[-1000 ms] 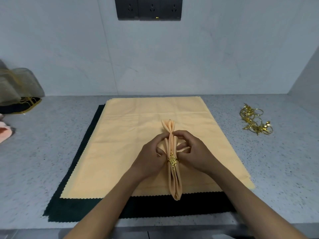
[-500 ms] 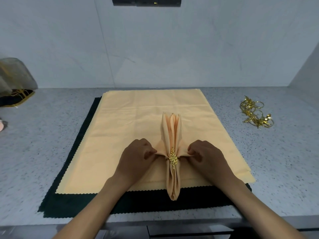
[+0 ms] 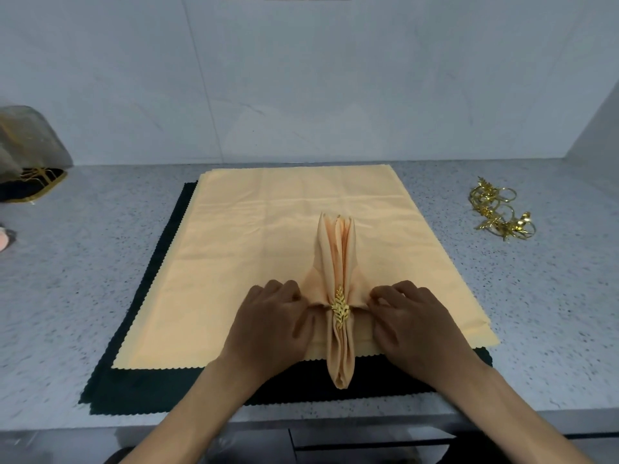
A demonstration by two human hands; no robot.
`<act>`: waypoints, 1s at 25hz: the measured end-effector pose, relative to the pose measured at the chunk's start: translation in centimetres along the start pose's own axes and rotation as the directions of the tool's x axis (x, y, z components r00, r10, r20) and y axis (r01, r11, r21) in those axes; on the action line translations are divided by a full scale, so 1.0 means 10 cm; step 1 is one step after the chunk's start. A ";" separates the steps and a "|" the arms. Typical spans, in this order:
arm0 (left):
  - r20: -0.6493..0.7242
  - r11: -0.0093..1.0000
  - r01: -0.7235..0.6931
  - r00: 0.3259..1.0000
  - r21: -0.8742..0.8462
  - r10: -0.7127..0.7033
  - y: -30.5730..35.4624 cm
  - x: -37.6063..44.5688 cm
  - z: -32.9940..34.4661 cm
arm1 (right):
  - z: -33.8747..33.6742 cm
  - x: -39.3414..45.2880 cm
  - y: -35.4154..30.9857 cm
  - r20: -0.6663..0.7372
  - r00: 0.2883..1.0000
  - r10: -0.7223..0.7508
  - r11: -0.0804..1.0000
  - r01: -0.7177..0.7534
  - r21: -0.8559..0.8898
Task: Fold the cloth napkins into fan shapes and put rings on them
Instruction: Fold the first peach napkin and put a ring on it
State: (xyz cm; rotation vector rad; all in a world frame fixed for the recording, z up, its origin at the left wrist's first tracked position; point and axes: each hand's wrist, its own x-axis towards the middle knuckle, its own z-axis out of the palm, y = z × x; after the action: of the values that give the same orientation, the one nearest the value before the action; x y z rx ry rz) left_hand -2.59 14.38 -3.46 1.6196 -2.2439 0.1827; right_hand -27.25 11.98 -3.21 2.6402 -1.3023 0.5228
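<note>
Matt cloth napkin (image 3: 336,259), shiny metal ring (image 3: 340,309)

Pleated peach napkin (image 3: 336,259), gold leaf ring (image 3: 340,308) at mid-length; lying on flat napkins (image 3: 268,236).

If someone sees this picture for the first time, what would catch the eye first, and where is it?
First, the pleated peach cloth napkin at the centre, bound by a gold leaf-shaped ring, lying on a stack of flat peach cloths. The left hand and right hand pinch its folds on either side. A heap of spare gold rings glints far right on the speckled grey counter.
</note>
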 end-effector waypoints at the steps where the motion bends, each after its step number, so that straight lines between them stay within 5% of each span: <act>1: 0.032 0.999 -0.006 0.999 0.048 0.004 0.08 -0.05 -0.02 | -0.02 -0.03 -0.05 0.014 1.000 0.010 1.000 -0.010 -0.017; 4: 0.106 0.997 -0.003 0.994 0.081 -0.005 0.19 -0.20 -0.11 | -0.05 -0.05 -0.06 0.062 0.998 0.006 1.000 -0.005 -0.015; 9: 0.121 0.913 0.279 0.960 -0.297 -0.253 -0.13 0.33 -0.33 | -0.20 0.54 0.31 0.123 0.944 0.306 0.831 -0.328 0.449; 16: 0.011 0.994 -0.018 1.000 -0.111 0.019 -0.22 1.04 -0.47 | -0.25 1.15 0.29 -0.048 0.997 0.054 0.989 -0.047 0.144; 20: -0.023 0.981 -0.186 0.982 0.051 0.187 -0.27 1.08 -0.46 | -0.21 1.08 0.29 -0.171 0.985 0.040 0.996 -0.025 0.091; 25: -0.138 0.998 -0.017 0.990 -0.063 0.009 -0.56 0.68 -0.32 | -0.16 0.61 0.49 -0.206 0.954 0.216 0.970 -0.185 0.161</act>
State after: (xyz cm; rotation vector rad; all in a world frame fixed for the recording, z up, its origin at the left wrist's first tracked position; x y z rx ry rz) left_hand 1.51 7.48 1.41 1.5120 -2.1347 0.2166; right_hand -28.11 4.93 0.41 2.4756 -1.5190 0.9433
